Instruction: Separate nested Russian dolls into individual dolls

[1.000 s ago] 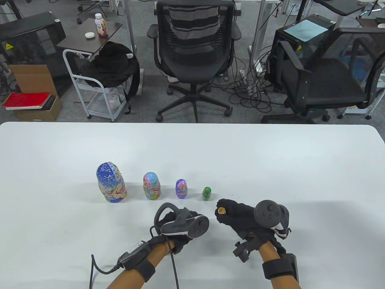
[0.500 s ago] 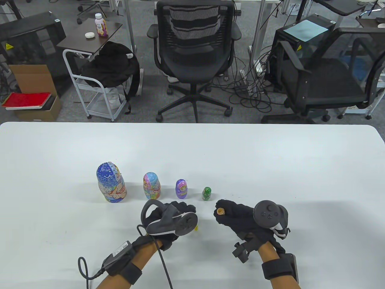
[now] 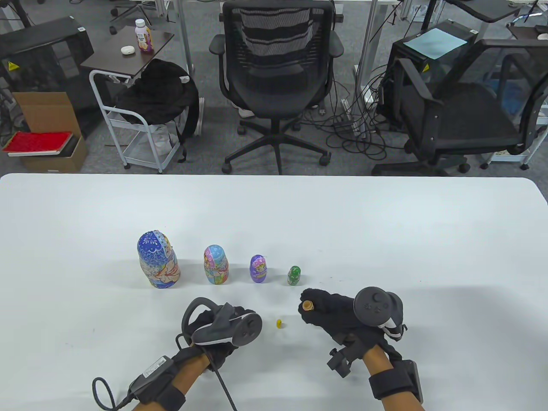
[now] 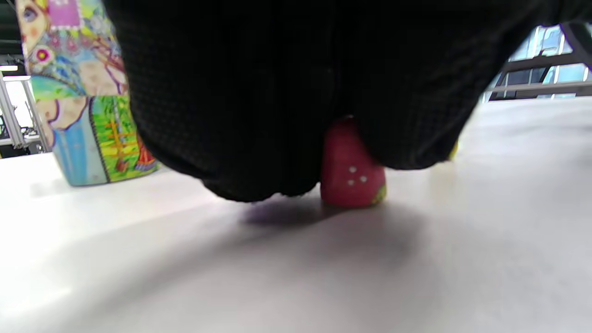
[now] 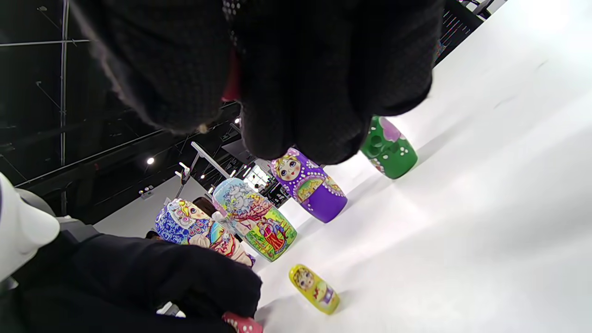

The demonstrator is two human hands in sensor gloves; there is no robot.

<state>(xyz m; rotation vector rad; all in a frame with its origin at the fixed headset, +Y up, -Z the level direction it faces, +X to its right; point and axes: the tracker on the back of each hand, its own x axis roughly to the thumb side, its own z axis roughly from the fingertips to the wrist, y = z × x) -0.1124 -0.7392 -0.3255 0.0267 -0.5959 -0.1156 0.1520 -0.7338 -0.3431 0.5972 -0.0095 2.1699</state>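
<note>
Four closed dolls stand in a row: a large blue one (image 3: 157, 265), a pastel one (image 3: 216, 265), a purple one (image 3: 259, 269) and a green one (image 3: 294, 275). A tiny yellow doll (image 3: 279, 323) lies on its side on the table between my hands; it also shows in the right wrist view (image 5: 314, 289). My left hand (image 3: 239, 314) holds a red doll half (image 4: 351, 178) down on the table. My right hand (image 3: 309, 299) grips another half with its wooden rim (image 3: 308, 306) showing; a red sliver of that half (image 5: 230, 83) shows between the fingers.
The white table (image 3: 385, 239) stretches wide behind and to both sides of the row. Office chairs and a cart stand beyond its far edge. A cable (image 3: 224, 385) trails from my left wrist toward the front edge.
My left hand has slid left and back toward the front edge, uncovering the tiny yellow doll on the table. My right hand has shifted slightly left with its half.
</note>
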